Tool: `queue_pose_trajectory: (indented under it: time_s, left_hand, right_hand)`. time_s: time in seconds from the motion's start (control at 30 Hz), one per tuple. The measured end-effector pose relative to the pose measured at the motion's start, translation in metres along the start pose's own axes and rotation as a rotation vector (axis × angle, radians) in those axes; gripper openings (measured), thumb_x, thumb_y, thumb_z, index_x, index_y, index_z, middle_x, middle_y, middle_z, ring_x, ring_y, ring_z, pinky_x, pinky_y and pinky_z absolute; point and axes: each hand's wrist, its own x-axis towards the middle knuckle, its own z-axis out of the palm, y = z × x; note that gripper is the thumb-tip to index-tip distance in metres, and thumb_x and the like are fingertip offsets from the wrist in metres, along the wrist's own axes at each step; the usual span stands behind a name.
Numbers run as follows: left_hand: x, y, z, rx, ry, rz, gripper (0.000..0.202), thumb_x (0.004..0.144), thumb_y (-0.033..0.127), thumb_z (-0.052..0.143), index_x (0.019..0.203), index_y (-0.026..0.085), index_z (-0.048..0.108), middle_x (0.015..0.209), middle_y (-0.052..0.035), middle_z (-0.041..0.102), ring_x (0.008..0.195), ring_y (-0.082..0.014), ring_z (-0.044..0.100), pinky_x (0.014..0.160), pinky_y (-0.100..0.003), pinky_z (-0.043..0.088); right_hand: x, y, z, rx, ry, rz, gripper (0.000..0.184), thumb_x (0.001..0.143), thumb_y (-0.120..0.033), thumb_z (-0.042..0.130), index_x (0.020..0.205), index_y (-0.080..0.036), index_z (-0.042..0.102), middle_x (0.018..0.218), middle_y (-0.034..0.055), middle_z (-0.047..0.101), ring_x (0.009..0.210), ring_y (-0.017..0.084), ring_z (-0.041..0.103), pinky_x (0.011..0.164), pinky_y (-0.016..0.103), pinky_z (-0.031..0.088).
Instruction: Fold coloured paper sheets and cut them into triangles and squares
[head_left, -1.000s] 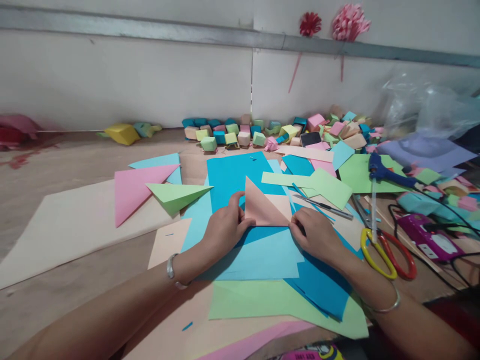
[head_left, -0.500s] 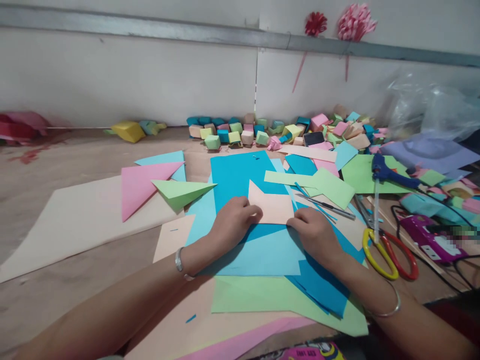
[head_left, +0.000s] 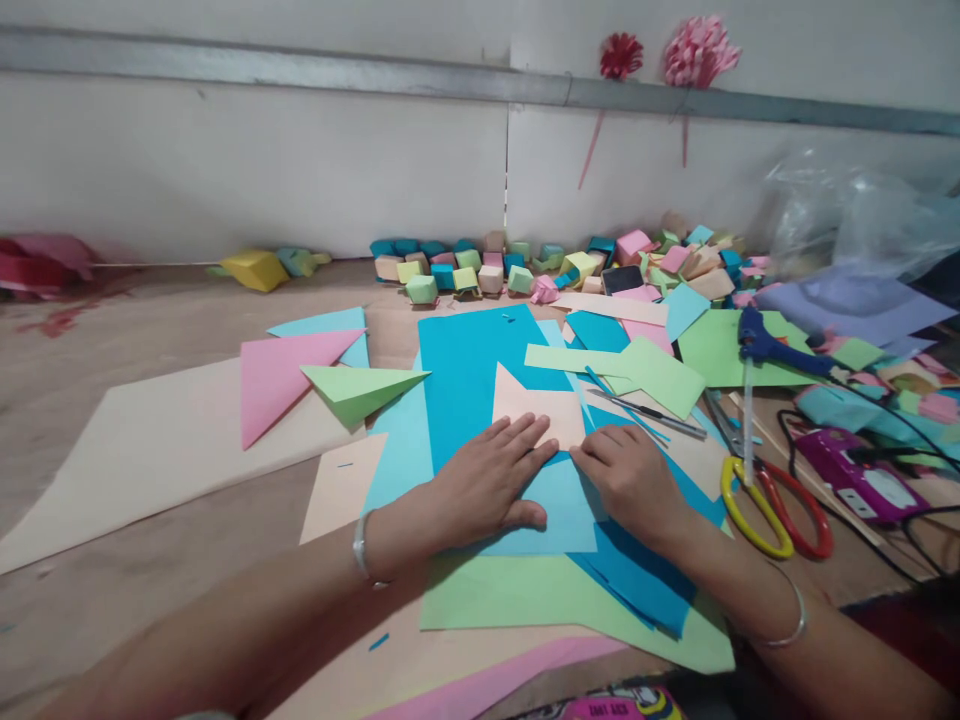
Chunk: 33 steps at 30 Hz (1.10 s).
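A folded peach paper lies flat on a stack of blue sheets. My left hand rests on its lower left part, fingers stretched out flat and pressing down. My right hand sits at the paper's lower right corner with its fingers curled and the tips pinching or pressing that edge. A silver bangle is on each wrist. Light green paper lies under the blue sheets near me.
Yellow-and-red scissors, a blue glue gun and a purple device with black cables lie to the right. Folded pink and green triangles lie left. Several small paper cubes line the wall.
The raised peach flap has been folded down flat. My left hand opened and slid across the paper to press it, while my right hand stayed at the right corner.
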Motion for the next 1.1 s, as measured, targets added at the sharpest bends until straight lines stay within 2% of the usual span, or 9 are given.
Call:
queue_pose_trajectory:
  time_s: [0.17,0.3,0.33,0.4,0.53,0.7,0.83,0.93,1.1]
  left_hand:
    - [-0.022,-0.015,-0.014,0.088,-0.037,-0.058,0.081,0.086,0.074,0.032,0.141,0.015,0.043,0.151,-0.0145,0.038,0.138,-0.0312,0.037,0.112,-0.050,0.028]
    - [0.011,-0.018,-0.023,0.086,0.007,-0.053,0.048,0.098,0.050,0.038,0.099,0.013,0.069,0.111,-0.0130,0.070,0.109,-0.0271,0.062,0.098,-0.044,0.044]
    - [0.025,-0.019,-0.021,0.071,0.055,-0.050,0.043,0.101,0.041,0.037,0.098,0.014,0.070,0.109,-0.0124,0.070,0.110,-0.0257,0.062,0.099,-0.043,0.044]
    - [0.050,-0.020,-0.013,0.020,0.158,-0.034,0.038,0.100,0.037,0.041,0.122,0.015,0.063,0.134,-0.0128,0.058,0.130,-0.0273,0.048,0.109,-0.044,0.036]
    - [0.071,-0.023,0.004,-0.081,0.023,0.039,0.045,0.101,0.044,0.035,0.144,0.034,0.040,0.157,-0.0032,0.029,0.146,-0.0300,0.022,0.115,-0.055,0.021]
    - [0.067,-0.019,0.006,-0.085,-0.020,-0.080,0.045,0.101,0.044,0.032,0.145,0.043,0.034,0.159,0.0012,0.020,0.148,-0.0297,0.013,0.115,-0.060,0.009]
    - [0.064,-0.016,0.006,-0.070,0.054,-0.182,0.052,0.098,0.045,0.038,0.149,0.037,0.030,0.161,-0.0024,0.017,0.148,-0.0301,0.008,0.117,-0.058,0.010]
    - [0.055,-0.020,0.008,-0.065,0.113,-0.329,0.052,0.099,0.042,0.038,0.149,0.031,0.031,0.160,-0.0062,0.019,0.148,-0.0323,0.007,0.116,-0.059,0.013]
    - [0.032,-0.026,0.005,-0.118,0.149,-0.487,0.032,0.097,0.024,0.037,0.122,0.016,0.056,0.147,-0.0163,0.040,0.143,-0.0385,0.022,0.109,-0.062,0.027]
  right_hand:
    - [0.001,-0.001,0.000,0.016,0.028,-0.001,0.019,0.092,-0.009,0.051,0.088,-0.014,0.069,0.076,0.0064,0.061,0.078,0.020,0.046,0.069,0.035,0.028]
    - [0.002,-0.001,0.003,-0.007,0.049,-0.008,0.021,0.091,-0.007,0.050,0.080,-0.013,0.067,0.075,0.0069,0.060,0.076,0.019,0.045,0.067,0.035,0.027]
    - [0.003,-0.001,0.004,-0.014,0.055,-0.004,0.022,0.092,-0.008,0.050,0.079,-0.013,0.067,0.074,0.0066,0.059,0.075,0.019,0.044,0.066,0.035,0.027]
    - [0.003,-0.001,0.005,-0.025,0.067,-0.001,0.023,0.093,-0.009,0.049,0.079,-0.014,0.067,0.073,0.0060,0.059,0.074,0.019,0.044,0.066,0.035,0.027]
    - [0.003,-0.005,0.001,-0.060,0.054,-0.022,0.022,0.094,-0.010,0.048,0.085,-0.013,0.068,0.074,0.0055,0.060,0.076,0.019,0.046,0.068,0.035,0.028]
    - [-0.002,0.003,-0.006,-0.052,-0.077,0.014,0.027,0.092,-0.008,0.045,0.077,-0.014,0.067,0.076,0.0070,0.062,0.077,0.020,0.048,0.067,0.035,0.029]
    - [-0.009,0.040,-0.012,-0.071,-0.150,0.295,0.024,0.087,-0.006,0.047,0.084,-0.015,0.069,0.092,0.0101,0.066,0.084,0.021,0.052,0.068,0.034,0.029]
    - [-0.010,0.063,-0.015,-0.171,-0.321,0.502,0.020,0.087,-0.009,0.049,0.091,-0.015,0.068,0.090,0.0105,0.065,0.081,0.022,0.055,0.063,0.033,0.025]
    - [-0.012,0.068,-0.013,-0.226,-0.425,0.579,0.018,0.089,-0.016,0.049,0.088,-0.016,0.068,0.083,0.0097,0.063,0.078,0.022,0.056,0.063,0.033,0.024]
